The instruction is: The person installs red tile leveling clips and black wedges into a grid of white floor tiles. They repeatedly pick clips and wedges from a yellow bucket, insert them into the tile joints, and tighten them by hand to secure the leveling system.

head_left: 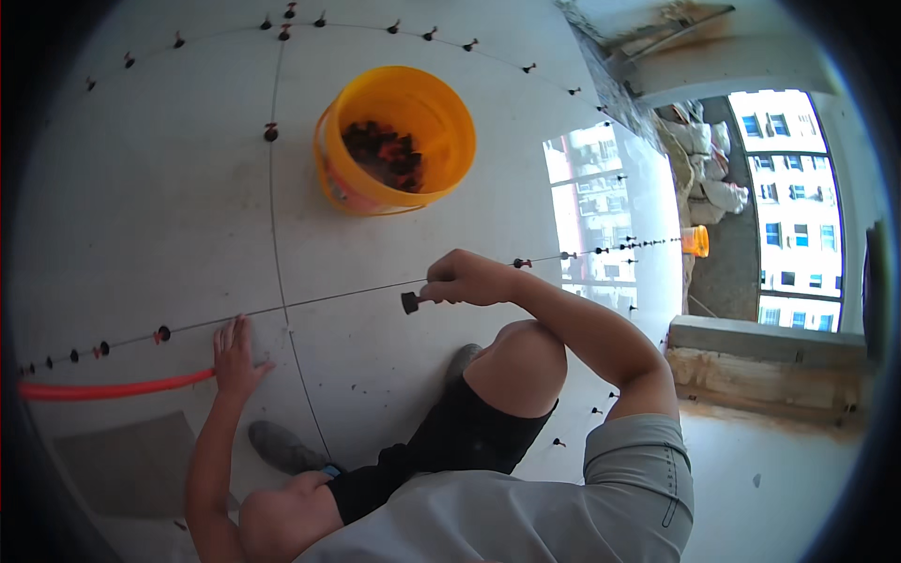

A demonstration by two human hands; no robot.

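My left hand [238,358] lies flat with its fingers spread on the pale floor tile [188,244], fingertips at the joint line near where two joints cross. My right hand [474,279] is closed, held just over the long joint. A small black-headed tile leveler [410,302] sticks out of its fingers to the left. Similar black and red tile levelers [163,334] stand in the joints on both sides of my hands. Beyond them, a yellow bucket [394,141] holds a heap of these black and red pieces [383,155].
A red hose [122,387] runs from the left rim to my left wrist. Far levelers [320,19] line another joint. At right are white sacks [709,169], a smaller orange bucket [695,241], a concrete ledge [760,336] and a window [788,206]. A grey patch [136,464] lies lower left.
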